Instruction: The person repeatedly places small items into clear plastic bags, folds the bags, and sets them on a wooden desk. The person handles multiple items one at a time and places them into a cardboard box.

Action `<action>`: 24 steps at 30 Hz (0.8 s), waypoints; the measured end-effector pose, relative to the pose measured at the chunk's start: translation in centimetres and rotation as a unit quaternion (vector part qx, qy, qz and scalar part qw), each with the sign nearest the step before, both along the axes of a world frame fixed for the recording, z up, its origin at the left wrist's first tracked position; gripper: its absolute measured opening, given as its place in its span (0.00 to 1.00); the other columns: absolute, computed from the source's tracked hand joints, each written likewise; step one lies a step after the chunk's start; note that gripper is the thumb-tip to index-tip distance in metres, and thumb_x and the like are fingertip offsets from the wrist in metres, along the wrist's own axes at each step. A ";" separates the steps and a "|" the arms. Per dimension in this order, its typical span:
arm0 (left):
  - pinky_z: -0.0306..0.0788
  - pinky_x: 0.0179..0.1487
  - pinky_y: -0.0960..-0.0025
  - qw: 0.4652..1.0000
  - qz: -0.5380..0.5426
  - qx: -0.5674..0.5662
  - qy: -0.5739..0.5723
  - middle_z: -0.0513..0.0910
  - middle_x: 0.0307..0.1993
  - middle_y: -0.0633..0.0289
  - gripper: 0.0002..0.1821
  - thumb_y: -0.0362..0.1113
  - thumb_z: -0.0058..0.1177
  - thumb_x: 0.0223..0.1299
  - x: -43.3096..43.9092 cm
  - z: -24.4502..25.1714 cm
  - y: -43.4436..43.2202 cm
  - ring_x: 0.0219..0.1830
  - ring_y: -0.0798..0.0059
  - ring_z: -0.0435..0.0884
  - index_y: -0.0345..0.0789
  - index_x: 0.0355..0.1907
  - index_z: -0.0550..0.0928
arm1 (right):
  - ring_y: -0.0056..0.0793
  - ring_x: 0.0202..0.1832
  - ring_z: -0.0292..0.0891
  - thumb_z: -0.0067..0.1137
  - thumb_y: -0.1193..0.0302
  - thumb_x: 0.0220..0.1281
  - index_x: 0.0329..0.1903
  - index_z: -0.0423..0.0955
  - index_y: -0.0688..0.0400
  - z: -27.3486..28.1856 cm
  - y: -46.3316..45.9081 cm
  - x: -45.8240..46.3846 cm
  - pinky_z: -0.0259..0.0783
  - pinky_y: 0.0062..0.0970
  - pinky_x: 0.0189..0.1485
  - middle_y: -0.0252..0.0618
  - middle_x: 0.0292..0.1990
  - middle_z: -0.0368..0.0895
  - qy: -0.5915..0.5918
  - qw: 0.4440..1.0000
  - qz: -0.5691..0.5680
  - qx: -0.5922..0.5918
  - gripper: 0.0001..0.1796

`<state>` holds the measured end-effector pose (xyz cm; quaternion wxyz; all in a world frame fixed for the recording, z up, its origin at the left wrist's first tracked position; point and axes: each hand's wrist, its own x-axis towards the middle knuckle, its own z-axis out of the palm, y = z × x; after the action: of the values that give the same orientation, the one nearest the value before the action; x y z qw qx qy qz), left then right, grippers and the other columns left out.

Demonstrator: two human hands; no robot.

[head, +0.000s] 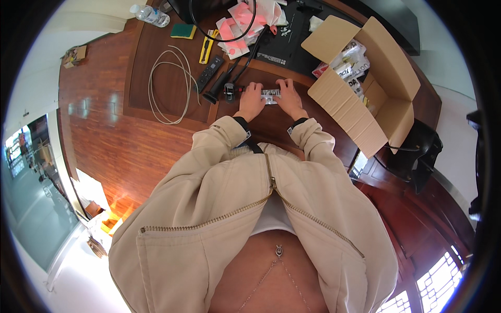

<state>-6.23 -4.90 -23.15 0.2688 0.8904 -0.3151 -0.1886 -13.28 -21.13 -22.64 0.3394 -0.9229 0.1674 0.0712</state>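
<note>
Between my two hands lies a small clear plastic packet (271,96) with dark printing, low over the wooden desk (258,127). My left hand (252,101) grips its left end, and my right hand (289,98) has hold of the right end. The fingers cover both ends of the packet. Just left of my left hand stands a small black clamp-like device (229,92), joined to a black stand (216,89). On the right, an open cardboard box (385,84) contains more printed plastic packets (352,66).
A coiled pale cable (150,87), a black remote control (209,72), a yellow utility knife (206,49) and a sponge (183,31) lie left. Behind are pink-and-white papers (238,29), a black mat (287,35) and a water bottle (150,15). A black bag (419,152) hangs beside the box.
</note>
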 end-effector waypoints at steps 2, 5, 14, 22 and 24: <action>0.70 0.49 0.53 0.997 -0.044 0.060 -0.030 0.75 0.45 0.55 0.18 0.33 0.58 0.48 0.4 -0.6 -0.6 0.50 0.53 0.74 0.36 0.45 0.76 | 0.47 0.53 0.71 0.63 0.70 0.52 0.51 0.69 0.52 -0.6 -0.1 0.0 0.71 0.43 0.50 0.43 0.45 0.72 -0.024 0.997 0.057 -0.035 0.22; 0.69 0.48 0.53 0.989 -0.098 0.101 -0.040 0.76 0.42 0.57 0.12 0.32 0.56 0.46 0.9 -1.2 -1.3 0.50 0.55 0.72 0.38 0.37 0.79 | 0.45 0.50 0.70 0.62 0.71 0.49 0.43 0.73 0.53 -1.3 0.1 0.2 0.70 0.42 0.49 0.44 0.42 0.72 0.031 0.992 0.108 -0.063 0.16; 0.72 0.44 0.63 0.968 -0.132 -0.131 0.166 0.77 0.33 0.55 0.09 0.28 0.59 0.51 1.0 8.4 -1.0 0.38 0.56 0.78 0.32 0.34 0.75 | 0.45 0.40 0.78 0.59 0.76 0.53 0.39 0.75 0.60 9.6 -1.7 -3.1 0.73 0.35 0.43 0.44 0.34 0.80 -0.088 0.987 0.040 0.128 0.09; 0.74 0.45 0.73 0.895 -0.123 -0.284 0.321 0.82 0.40 0.62 0.18 0.32 0.61 0.59 0.1 19.1 -6.0 0.40 0.76 0.81 0.33 0.51 0.73 | 0.30 0.34 0.78 0.53 0.76 0.61 0.47 0.77 0.59 19.1 -13.4 -5.3 0.72 0.27 0.40 0.41 0.32 0.81 -0.217 0.949 -0.179 0.144 0.12; 0.75 0.44 0.72 0.914 -0.133 -0.260 0.281 0.82 0.39 0.61 0.17 0.32 0.60 0.60 -0.2 19.6 -6.8 0.38 0.76 0.81 0.33 0.49 0.73 | 0.33 0.34 0.78 0.53 0.75 0.60 0.46 0.78 0.59 18.5 -18.6 -5.2 0.72 0.28 0.40 0.42 0.32 0.81 -0.209 0.945 -0.239 0.078 0.11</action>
<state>-6.41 -11.71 -3.50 0.5407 0.6493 -0.3799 -0.3766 -18.43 -39.76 -4.15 0.4446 -0.8206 0.3026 -0.1934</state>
